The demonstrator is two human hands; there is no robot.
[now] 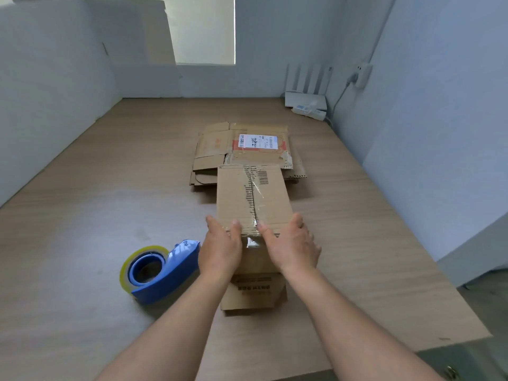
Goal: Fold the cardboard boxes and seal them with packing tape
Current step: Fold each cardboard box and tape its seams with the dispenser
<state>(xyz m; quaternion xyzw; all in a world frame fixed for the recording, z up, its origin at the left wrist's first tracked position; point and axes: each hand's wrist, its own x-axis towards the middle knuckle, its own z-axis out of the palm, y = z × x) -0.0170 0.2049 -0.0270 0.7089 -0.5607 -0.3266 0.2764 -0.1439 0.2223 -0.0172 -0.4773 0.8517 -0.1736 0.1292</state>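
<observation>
A folded-up brown cardboard box [251, 199] stands on the wooden table [96, 204], with clear tape running along its top seam and down its near face. My left hand [221, 250] and my right hand [291, 247] lie side by side on the box's near top edge, thumbs pressing on the tape end, fingers spread over the near face. A blue tape dispenser [162, 270] with a yellowish roll lies on the table just left of my left hand. Behind the box is a pile of flattened cardboard boxes [242, 149], the top one bearing a white shipping label.
A white router [305, 99] with upright antennas and a power strip [309, 112] sit in the far right corner, cabled to a wall socket. Pale partition walls enclose the table on the left, back and right. The table's near right corner drops off by my right forearm.
</observation>
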